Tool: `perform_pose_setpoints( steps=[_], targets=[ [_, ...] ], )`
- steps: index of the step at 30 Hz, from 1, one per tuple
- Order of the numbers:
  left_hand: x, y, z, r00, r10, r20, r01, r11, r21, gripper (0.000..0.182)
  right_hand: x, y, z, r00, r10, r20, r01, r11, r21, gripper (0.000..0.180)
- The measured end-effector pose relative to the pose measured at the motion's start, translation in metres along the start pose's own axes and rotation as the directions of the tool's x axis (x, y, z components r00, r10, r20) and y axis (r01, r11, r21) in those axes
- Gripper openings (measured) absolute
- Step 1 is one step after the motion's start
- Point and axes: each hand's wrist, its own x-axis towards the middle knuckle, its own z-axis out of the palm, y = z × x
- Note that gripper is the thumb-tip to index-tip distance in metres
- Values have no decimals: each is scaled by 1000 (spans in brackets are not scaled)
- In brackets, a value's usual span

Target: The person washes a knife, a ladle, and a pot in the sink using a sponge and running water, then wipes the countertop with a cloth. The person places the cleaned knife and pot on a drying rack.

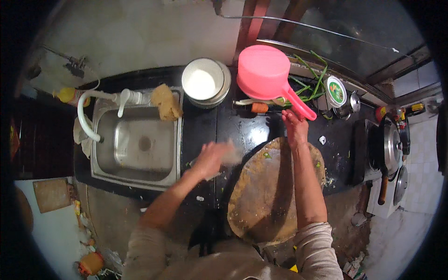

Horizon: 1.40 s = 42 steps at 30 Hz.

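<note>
My left hand (pixel 211 159) is over the black countertop (pixel 199 129) right of the sink, pressing a pale, motion-blurred cloth (pixel 232 154). My right hand (pixel 296 124) is at the handle of a pink plastic dipper (pixel 264 71); its fingers are partly spread, and whether they grip the handle cannot be told. The dipper stands at the back, bottom up, above green onions (pixel 316 82) and an orange carrot piece (pixel 259 107). A round wooden chopping board (pixel 266 196) with green scraps lies below my right forearm. White bowls (pixel 203 78), one atop another, stand left of the dipper.
A steel sink (pixel 136 147) with a white faucet (pixel 89 105) is at the left, a tan sponge-like cloth (pixel 166 103) on its rim. A lidded tub (pixel 336 91) and a small metal pot (pixel 351 103) stand back right. A lidded wok (pixel 392 147) sits on the stove at the right.
</note>
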Motion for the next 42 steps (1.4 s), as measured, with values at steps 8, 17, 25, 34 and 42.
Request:
perform_pose_setpoints(
  steps=[8, 17, 25, 34, 42],
  targets=[
    [38, 20, 51, 944, 282, -171, -256, 953, 160, 60, -98, -15, 6, 990, 81, 119, -73, 995, -63, 24],
    [-284, -32, 37, 993, 95, 69, -100, 993, 67, 41, -192, -32, -56, 975, 198, 104, -174, 964, -200, 14],
    [-107, -68, -63, 921, 106, -374, -59, 989, 135, 54, -234, -49, -80, 976, 212, -45, -216, 941, -259, 11],
    [-173, -36, 2, 994, 87, -68, -60, 942, 329, 49, -299, -84, -153, 986, 28, -162, -104, 871, -481, 12],
    [-265, 95, 8, 915, -368, 164, 397, 893, -213, 43, -391, -37, -132, 782, 344, 519, 100, 754, -649, 44]
  ],
)
